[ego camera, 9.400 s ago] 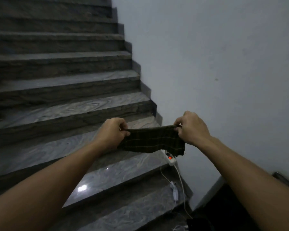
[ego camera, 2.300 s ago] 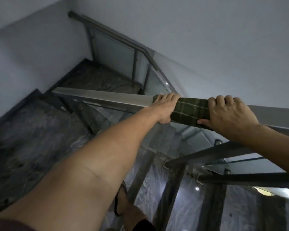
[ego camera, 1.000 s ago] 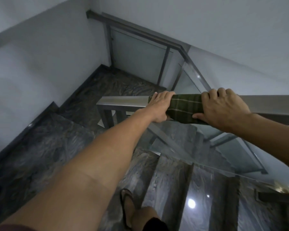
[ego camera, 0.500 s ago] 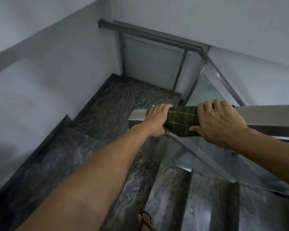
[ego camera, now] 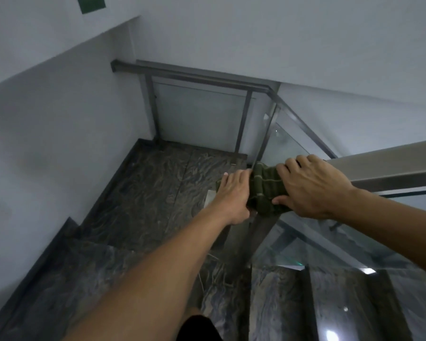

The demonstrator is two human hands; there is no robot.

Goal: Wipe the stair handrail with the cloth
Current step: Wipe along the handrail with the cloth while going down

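Green cloth is bunched over the lower end of the metal handrail, above the corner post. Left hand and right hand are both closed on it, nearly touching. Dark marble landing lies below.

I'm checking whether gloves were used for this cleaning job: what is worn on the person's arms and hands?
Nothing that shows. The left hand and right hand are bare, with no gloves, rings or watch in view. Both forearms are uncovered, with no sleeves as far as the frame shows.
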